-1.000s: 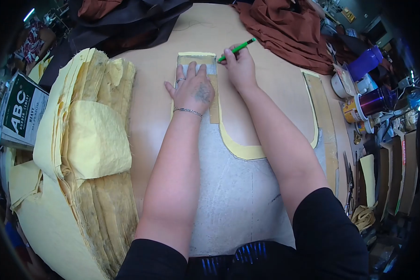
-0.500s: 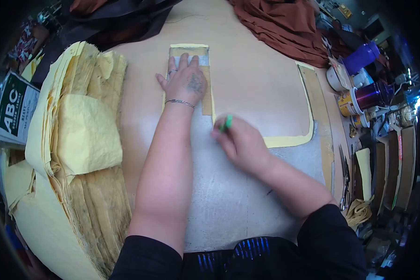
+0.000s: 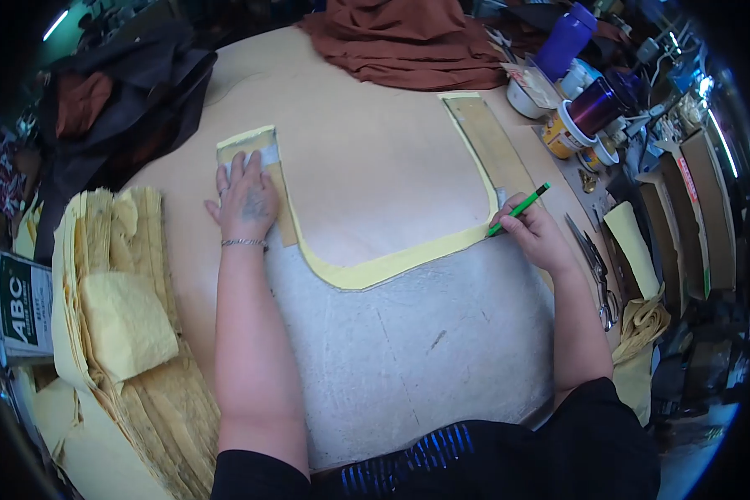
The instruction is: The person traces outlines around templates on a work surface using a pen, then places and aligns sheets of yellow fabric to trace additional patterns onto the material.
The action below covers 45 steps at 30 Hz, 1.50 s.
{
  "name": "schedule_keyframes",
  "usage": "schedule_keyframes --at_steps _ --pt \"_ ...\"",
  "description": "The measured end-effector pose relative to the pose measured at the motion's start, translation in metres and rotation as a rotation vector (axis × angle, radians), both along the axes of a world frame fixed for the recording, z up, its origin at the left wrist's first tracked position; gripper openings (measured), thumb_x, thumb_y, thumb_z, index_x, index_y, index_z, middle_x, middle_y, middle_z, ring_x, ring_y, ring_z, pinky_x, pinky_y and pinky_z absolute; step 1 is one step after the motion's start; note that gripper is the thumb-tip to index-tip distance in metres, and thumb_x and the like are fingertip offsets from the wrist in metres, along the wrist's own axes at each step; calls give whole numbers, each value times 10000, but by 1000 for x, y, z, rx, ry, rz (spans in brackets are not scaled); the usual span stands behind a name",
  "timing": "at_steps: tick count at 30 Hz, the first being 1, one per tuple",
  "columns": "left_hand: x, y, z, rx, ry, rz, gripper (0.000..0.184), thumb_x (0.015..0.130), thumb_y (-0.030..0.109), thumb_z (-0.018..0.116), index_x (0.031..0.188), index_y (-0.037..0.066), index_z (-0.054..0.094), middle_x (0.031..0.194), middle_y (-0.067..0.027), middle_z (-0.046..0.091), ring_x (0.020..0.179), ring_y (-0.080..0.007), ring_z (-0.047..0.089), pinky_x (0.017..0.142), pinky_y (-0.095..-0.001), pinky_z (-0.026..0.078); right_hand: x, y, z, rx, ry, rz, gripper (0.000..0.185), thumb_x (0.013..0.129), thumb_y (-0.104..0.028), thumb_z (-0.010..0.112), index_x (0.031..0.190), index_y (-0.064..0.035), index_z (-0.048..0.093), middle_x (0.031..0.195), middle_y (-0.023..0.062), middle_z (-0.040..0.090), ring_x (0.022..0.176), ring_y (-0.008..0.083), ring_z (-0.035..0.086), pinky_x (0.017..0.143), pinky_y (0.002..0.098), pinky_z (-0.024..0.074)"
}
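Observation:
My left hand (image 3: 248, 197) lies flat with its fingers extended on the left arm of a grey U-shaped template (image 3: 408, 350). In my right hand (image 3: 532, 233) is a green pencil (image 3: 522, 207), its tip down at the right corner of the template's inner curve. A yellow sheet (image 3: 392, 266) shows as a strip along that inner edge and past the ends of both arms. Tan patches cover part of the arms. What lies under my left palm is hidden.
At left stand a stack of yellow sheets (image 3: 129, 325) and an ABC cement can (image 3: 21, 308). Brown cloth (image 3: 408, 42) and dark cloth (image 3: 129, 92) lie at the back. Scissors (image 3: 593, 267), tubs (image 3: 565, 132) and a purple bottle (image 3: 565, 40) line the right side.
My right hand has gone with the pencil from the left inner edge, round the curve, to the right corner. My left hand stays on the left arm. The camera view has turned.

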State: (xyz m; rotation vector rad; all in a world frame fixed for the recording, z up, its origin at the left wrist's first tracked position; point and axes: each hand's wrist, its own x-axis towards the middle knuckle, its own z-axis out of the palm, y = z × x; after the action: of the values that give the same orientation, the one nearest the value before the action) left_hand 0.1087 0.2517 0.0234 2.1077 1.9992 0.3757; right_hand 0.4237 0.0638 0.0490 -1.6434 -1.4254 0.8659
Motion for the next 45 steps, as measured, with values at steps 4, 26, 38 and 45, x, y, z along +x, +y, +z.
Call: schedule_keyframes --at_steps 4,26,38,45 --pt "0 2 -1 -7 14 9 409 841 257 373 1248 212 367 1349 -2 257 1261 -254 180 945 -605 144 2 1 4 5 -20 19 62 836 -78 491 844 -24 463 762 31 522 758 116 517 709 257 418" --pt "-1 1 -6 55 -100 0 391 830 248 391 1213 172 414 1321 -33 283 1249 -287 186 946 -614 109 -199 143 -11 187 -53 222 204 797 -161 520 893 15 479 779 223 563 756 387 538 669 394 429" --pt "-4 2 -15 95 -105 10 405 817 266 384 1214 194 419 1321 -12 302 1250 -270 196 943 -612 117 -194 53 -4 356 -351 446 127 767 -100 537 828 -9 474 774 166 532 748 330 521 662 391 420" --pt "-5 4 -15 101 -57 25 425 815 312 425 1217 173 412 1320 -12 321 1249 -238 223 946 -598 139 -66 7 3 -4 -28 103 98 808 -113 528 810 -29 477 767 66 541 730 177 528 696 288 413"
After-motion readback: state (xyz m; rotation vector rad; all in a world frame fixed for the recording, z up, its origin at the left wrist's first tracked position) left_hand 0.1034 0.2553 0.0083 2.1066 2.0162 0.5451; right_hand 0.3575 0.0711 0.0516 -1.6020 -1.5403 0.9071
